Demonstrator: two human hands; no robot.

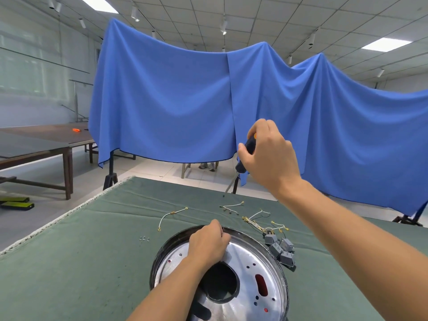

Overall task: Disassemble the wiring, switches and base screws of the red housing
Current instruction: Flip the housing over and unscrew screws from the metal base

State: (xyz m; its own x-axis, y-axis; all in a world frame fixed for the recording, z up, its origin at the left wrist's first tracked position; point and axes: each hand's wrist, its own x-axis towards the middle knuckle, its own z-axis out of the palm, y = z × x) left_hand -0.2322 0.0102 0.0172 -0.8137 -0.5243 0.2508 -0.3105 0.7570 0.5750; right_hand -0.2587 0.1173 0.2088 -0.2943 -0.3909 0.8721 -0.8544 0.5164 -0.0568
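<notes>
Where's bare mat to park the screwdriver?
Free: the green mat left of the three screws and housing; also the far strip beyond the single wire. Crowded: right of the housing, with switches and wire bundle.
</notes>
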